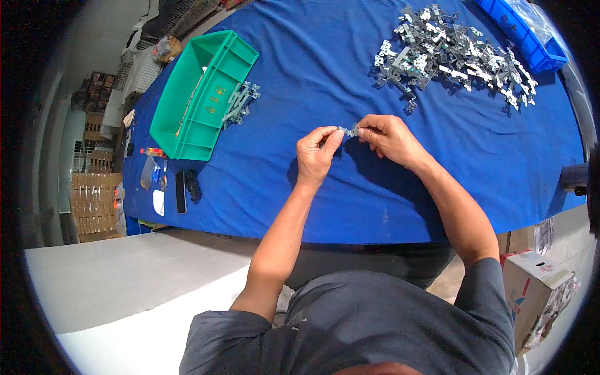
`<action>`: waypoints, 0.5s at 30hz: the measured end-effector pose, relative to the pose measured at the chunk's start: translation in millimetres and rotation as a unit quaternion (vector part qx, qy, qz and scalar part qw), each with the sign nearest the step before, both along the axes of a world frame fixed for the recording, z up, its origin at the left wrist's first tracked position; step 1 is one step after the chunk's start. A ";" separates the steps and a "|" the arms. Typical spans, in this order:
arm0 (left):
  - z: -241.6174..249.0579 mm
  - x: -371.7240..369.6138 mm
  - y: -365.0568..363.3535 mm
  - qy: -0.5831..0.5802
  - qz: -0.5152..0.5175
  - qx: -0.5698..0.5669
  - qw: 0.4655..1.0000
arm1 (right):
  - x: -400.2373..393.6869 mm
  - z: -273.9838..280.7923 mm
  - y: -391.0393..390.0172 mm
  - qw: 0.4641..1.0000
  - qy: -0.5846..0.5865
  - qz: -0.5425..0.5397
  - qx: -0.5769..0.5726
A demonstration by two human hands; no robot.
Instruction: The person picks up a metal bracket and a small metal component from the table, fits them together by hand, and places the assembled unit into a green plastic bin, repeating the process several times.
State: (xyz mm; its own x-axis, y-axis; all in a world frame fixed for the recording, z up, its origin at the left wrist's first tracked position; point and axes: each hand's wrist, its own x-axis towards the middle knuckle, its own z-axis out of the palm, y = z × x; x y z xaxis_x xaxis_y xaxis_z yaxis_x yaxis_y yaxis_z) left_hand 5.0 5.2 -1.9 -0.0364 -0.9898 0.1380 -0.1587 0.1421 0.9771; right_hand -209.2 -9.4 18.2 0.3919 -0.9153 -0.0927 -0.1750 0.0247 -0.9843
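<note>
At the far left edge of the blue table (325, 206), a small clear bag (149, 172) is lying beside a red-capped item (152, 152), and just to the right of them two dark, flat objects (186, 185) are resting side by side on the cloth. Further in, a green plastic bin (203, 94) is sitting at a slant, with a short stack of metal parts (239, 103) leaning against its right wall. Toward the middle, the person's left hand (314, 156) is hovering above the cloth, its thumb and forefinger closing together on one end of a small metal clip (350, 130). The right hand (389, 137) is meeting it from the other side, fingertips pinched on the opposite end of the same clip, so the piece is being held between both hands, lifted clear of the table surface near its centre. Beyond the hands and to the right, a loose heap of similar metal clips (453, 53) is spreading across the cloth, well apart from the fingers. At the far right corner, a blue bin (522, 37) is sitting at the table's edge, and below it, off the table, a cardboard box (531, 281) is standing on the floor.
</note>
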 end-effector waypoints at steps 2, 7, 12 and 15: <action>0.0 -0.2 0.6 0.002 -0.002 -0.001 1.000 | -0.3 -1.9 -0.9 1.000 0.001 0.006 -0.003; 2.3 -0.4 1.2 0.003 -0.008 0.007 1.000 | -0.5 1.1 -0.7 1.000 0.024 0.004 -0.013; 2.5 -0.2 1.6 -0.011 -0.007 0.000 1.000 | -0.5 0.9 -0.4 1.000 0.021 -0.002 -0.011; 4.5 1.4 2.7 -0.011 -0.017 0.006 1.000 | -0.9 2.8 -1.1 0.999 0.030 0.000 -0.011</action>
State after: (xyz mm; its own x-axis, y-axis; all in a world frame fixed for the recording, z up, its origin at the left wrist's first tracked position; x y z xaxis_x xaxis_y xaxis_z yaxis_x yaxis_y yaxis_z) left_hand 6.4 7.9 2.6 -0.0726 -0.9895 0.1250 -0.1745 0.1360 0.9752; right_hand -210.0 -10.5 21.0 0.3865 -0.9172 -0.0969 -0.2347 0.0038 -0.9721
